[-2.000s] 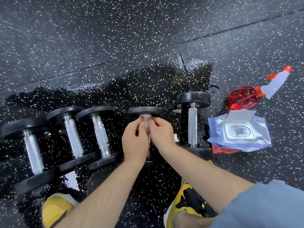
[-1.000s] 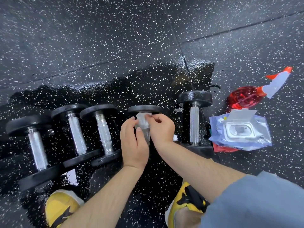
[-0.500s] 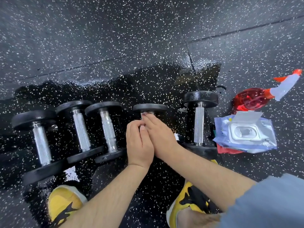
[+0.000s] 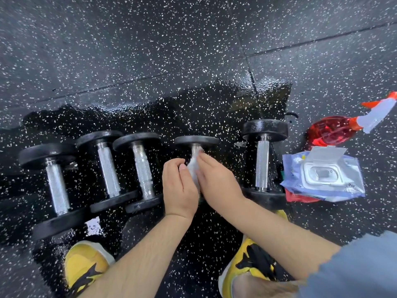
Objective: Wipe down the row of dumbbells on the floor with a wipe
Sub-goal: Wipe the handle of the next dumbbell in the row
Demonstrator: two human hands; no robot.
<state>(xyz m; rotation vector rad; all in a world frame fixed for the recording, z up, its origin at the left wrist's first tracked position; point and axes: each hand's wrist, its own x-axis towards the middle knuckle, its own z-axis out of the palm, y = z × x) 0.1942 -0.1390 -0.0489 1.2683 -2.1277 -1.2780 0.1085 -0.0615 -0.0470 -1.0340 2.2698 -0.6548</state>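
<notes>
Five dumbbells [image 4: 142, 168] lie in a row on the floor [image 4: 150, 50], handles pointing away from the person. At the fourth dumbbell [image 4: 196, 141], left hand [image 4: 180, 190] and right hand [image 4: 217, 183] pinch the wipe [image 4: 191, 168] around its handle; strokes should probably follow this axis.

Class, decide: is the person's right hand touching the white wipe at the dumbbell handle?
Touching. The head view shows the right hand with fingers lying directly on the wipe, no gap between them.
</notes>
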